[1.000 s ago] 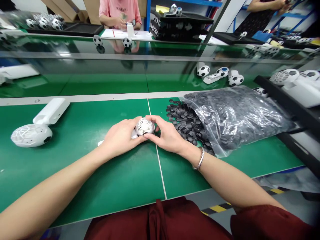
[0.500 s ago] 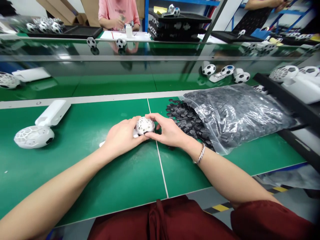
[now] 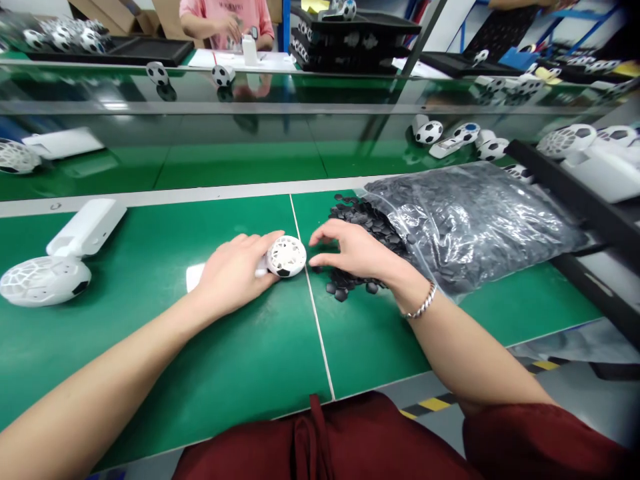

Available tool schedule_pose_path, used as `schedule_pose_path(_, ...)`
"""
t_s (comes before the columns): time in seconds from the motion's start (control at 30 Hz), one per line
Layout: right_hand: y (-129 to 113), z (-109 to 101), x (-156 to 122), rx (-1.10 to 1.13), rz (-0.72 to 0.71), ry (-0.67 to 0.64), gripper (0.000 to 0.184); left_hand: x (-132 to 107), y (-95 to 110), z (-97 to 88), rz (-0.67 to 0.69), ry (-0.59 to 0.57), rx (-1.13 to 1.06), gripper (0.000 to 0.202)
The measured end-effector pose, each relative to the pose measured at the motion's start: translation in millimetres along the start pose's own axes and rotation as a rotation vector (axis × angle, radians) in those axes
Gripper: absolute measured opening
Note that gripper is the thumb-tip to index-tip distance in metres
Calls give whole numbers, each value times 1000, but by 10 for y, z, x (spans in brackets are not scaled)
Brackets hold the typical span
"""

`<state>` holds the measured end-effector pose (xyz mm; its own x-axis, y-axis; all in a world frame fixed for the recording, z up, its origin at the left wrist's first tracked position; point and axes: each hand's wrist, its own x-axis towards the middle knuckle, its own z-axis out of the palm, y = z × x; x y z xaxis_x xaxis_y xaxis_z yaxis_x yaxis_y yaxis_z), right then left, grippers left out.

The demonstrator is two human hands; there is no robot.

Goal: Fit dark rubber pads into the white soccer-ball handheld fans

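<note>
Left hand (image 3: pixel 235 270) is wrapped around a white device (image 3: pixel 193 275), fingers and thumb closed beside its openwork ball end (image 3: pixel 287 256). Right hand (image 3: pixel 345 250) sits just right of the ball end, apart from it, thumb and forefinger spread with a gap between. Black pieces (image 3: pixel 364 215) lie right of the ball end, at the mouth of a clear plastic bag (image 3: pixel 483 217). Well left of the ball end, a second white device (image 3: pixel 86 228) lies on the green table (image 3: pixel 240 380).

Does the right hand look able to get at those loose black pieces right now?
Probably yes: the right hand looks open and is close to the loose black pieces. Many lie on the green tabletop outside the clear bag, with nothing seen blocking them.
</note>
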<state>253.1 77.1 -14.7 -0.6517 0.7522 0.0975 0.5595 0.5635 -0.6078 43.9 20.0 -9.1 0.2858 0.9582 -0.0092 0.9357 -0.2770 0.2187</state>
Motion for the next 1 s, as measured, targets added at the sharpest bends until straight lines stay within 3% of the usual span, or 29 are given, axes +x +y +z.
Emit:
schedule_pose_path(0.13, 57, -30, -34, -121, 96, -140, 12, 16, -53, -9, 32, -15, 39, 56)
schedule_pose_path(0.27, -14, 9, -43, -127, 80, -167, 6, -6, -30, 10, 75, 45, 60, 57)
schedule_pose_path(0.53, -141, -27, -87, 489, 49, -84, 11, 14, -105, 21, 80, 95, 89, 58)
schedule_pose_path(0.63, -196, -38, -63, 610, 63, -7, 12, 13, -127, -1, 114, 52, 33, 58)
schedule_pose_path(0.73, -246, -80, -41, 545, 49, 122, 15, -13, -98, -5, 166, -24, -35, 67)
schedule_pose_path(0.8, -258, -140, -80, 438, 43, 156, 14, -36, -58, 16, 165, -13, -67, 74)
schedule_pose_path(0.93, -181, -238, -357, 148, 8, -67, 11, -62, 1, 85, 148, 50, -82, 71)
schedule_pose_path(1.0, -81, -213, -527, -10, -58, -166, 18, -55, 2, 107, 153, 48, -85, 68)
